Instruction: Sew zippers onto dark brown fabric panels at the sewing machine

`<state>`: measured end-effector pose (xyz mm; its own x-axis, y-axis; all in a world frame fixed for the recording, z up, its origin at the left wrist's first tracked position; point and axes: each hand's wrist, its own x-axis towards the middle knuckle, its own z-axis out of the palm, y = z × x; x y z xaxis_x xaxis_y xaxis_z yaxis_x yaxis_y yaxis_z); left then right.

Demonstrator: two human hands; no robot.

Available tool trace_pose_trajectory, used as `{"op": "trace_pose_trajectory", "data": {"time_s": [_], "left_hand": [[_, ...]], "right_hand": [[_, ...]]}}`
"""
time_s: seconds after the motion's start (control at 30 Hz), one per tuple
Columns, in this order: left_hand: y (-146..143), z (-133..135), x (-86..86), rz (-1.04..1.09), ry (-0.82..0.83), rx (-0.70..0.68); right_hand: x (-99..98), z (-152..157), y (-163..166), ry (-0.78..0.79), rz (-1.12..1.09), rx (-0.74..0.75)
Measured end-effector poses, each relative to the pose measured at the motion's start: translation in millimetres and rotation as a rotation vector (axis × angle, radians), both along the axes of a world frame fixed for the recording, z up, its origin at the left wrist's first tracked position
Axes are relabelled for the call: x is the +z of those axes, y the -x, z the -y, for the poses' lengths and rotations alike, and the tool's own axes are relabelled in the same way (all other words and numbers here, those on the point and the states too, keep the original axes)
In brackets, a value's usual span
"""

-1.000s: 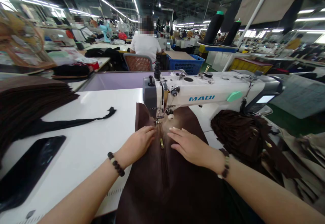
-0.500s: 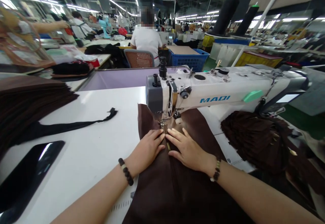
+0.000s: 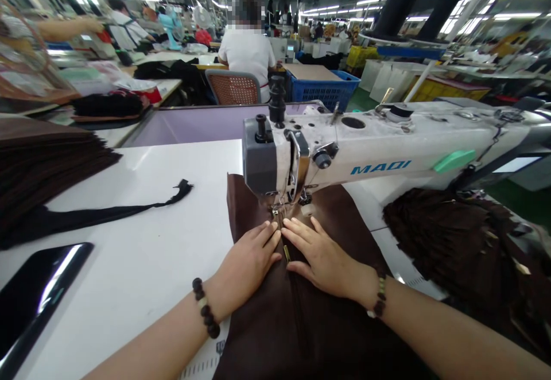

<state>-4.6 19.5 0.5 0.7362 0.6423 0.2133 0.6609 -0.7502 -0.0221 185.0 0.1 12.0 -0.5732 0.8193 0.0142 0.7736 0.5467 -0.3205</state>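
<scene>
Under the needle of a white sewing machine [image 3: 327,167] lies a dark brown leather-like panel [image 3: 267,340]. A zipper runs up its middle, with a brass-coloured zipper pull [image 3: 287,253] between my hands. My left hand [image 3: 249,262] rests flat on the panel left of the zipper, fingertips just short of the presser foot [image 3: 276,212]. On the other side my right hand [image 3: 322,256] lies flat too, thumb spread toward the pull. Both hands press on the material without gripping it.
A stack of brown panels [image 3: 43,167], a black fabric strip [image 3: 99,216] and a black phone [image 3: 38,294] lie on the left. Bunched brown pieces [image 3: 447,236] sit right of the machine. Ahead, a person in white [image 3: 245,53] sits near a blue crate [image 3: 322,90].
The camera view has tilted down and come slightly closer, so the machine looks larger. My hands stay flat on the panel beside the zipper, hardly moved relative to it.
</scene>
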Motion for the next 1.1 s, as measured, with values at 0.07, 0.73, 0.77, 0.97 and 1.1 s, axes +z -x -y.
{"op": "trace_pose_trajectory", "data": {"time_s": [0.07, 0.73, 0.77, 0.97, 1.1], "left_hand": [[-1, 1, 0.1, -0.007, -0.004, 0.011], [-2, -14, 4.9, 0.052, 0.093, 0.022], [-1, -13, 6.0, 0.069, 0.124, 0.02], [16, 23, 18.5, 0.232, 0.449, 0.013], [34, 65, 34.0, 0.21, 0.605, -0.057]], "right_hand": [[-0.4, 0, 0, 0.0, 0.002, 0.002], [5.1, -18, -5, 0.046, -0.067, 0.039], [7.7, -20, -5, 0.06, -0.086, 0.046], [20.6, -26, -3, 0.108, -0.101, 0.074], [19.7, -25, -5, 0.157, -0.141, 0.096]]}}
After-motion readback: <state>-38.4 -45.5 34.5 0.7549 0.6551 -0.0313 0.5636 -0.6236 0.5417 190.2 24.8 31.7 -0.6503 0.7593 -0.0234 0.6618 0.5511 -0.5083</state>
